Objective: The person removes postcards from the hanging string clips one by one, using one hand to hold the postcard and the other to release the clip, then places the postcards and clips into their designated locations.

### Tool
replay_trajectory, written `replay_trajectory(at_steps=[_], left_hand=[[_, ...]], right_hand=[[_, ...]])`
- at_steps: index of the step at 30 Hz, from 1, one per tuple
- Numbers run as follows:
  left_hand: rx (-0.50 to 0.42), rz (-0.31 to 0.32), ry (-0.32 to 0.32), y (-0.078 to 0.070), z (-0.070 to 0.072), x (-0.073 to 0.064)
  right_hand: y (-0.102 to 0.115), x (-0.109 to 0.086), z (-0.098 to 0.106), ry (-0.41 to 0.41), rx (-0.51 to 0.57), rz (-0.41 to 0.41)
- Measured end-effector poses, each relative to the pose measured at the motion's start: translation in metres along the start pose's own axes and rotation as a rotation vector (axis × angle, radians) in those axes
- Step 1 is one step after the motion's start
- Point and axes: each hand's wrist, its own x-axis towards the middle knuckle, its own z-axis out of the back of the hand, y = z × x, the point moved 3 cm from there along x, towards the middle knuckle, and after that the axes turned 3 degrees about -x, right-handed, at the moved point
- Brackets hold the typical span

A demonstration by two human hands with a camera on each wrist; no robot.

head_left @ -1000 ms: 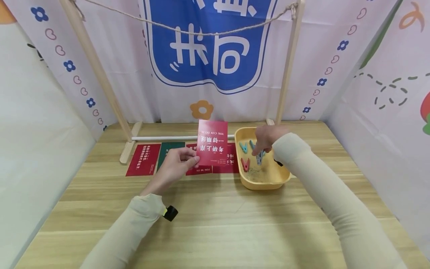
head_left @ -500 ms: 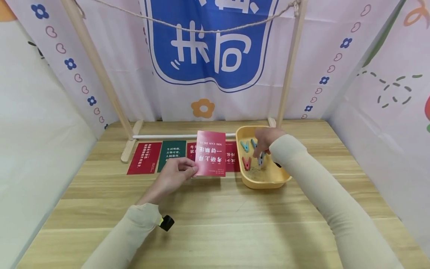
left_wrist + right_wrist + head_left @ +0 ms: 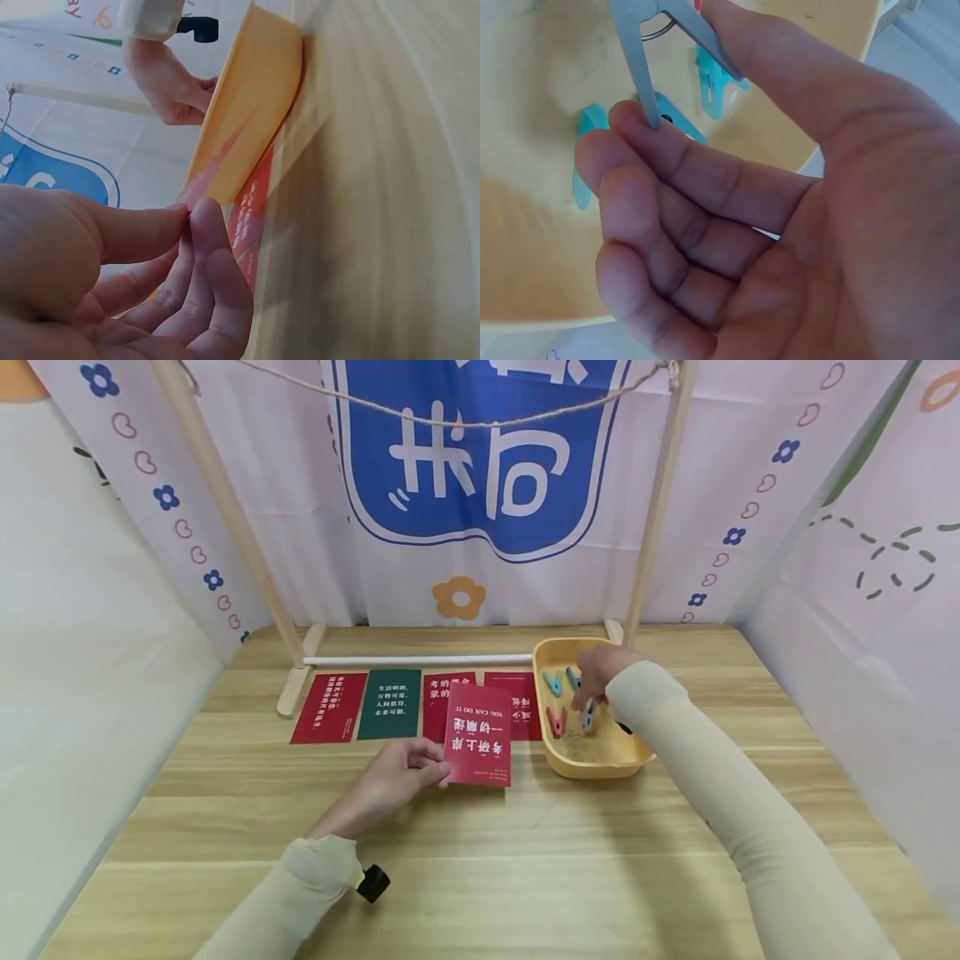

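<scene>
My left hand [image 3: 393, 777] pinches the lower left corner of a red card [image 3: 480, 735] with white lettering, between thumb and forefinger. In the left wrist view that card shows nearly edge-on. Inside the yellow plastic basin [image 3: 592, 771], my right hand [image 3: 602, 670] holds a grey clothespin [image 3: 634, 45] by its handles, thumb on one and forefinger on the other. The clothespin's far end runs out of the right wrist view. Around it in the basin lie a pink clothespin [image 3: 557, 722], a teal clothespin [image 3: 553, 683] and a blue one [image 3: 573, 678].
Behind the held card lie a red card [image 3: 328, 708], a green card [image 3: 390, 704] and two more red cards, partly covered. A white rod [image 3: 420, 660] joins the feet of two wooden posts [image 3: 658, 510]. A rope [image 3: 480, 425] sags between the posts.
My left hand has brought the red card lower and nearer to me, baring more of the cards behind. My right hand stays in the basin at the grey clothespin.
</scene>
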Motion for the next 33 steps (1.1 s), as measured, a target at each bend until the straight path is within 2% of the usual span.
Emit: replay_trajectory(at_steps=[6, 10, 15, 26, 33], left_hand=[[-0.027, 0.049, 0.030, 0.006, -0.003, -0.006], [-0.019, 0.030, 0.078, 0.007, -0.005, -0.011], [-0.009, 0.017, 0.136, 0.007, -0.009, -0.017], [-0.024, 0.042, 0.172, 0.015, -0.015, -0.020], [-0.037, 0.053, 0.198, 0.018, -0.018, -0.022]], right_hand=[[-0.001, 0.001, -0.001, -0.023, -0.014, -0.006], [0.002, 0.002, -0.001, -0.039, -0.037, 0.003], [0.005, 0.004, -0.002, -0.020, -0.059, 0.020], [0.004, 0.013, -0.008, -0.006, -0.070, 0.012], [0.007, 0.018, -0.013, -0.019, -0.114, 0.007]])
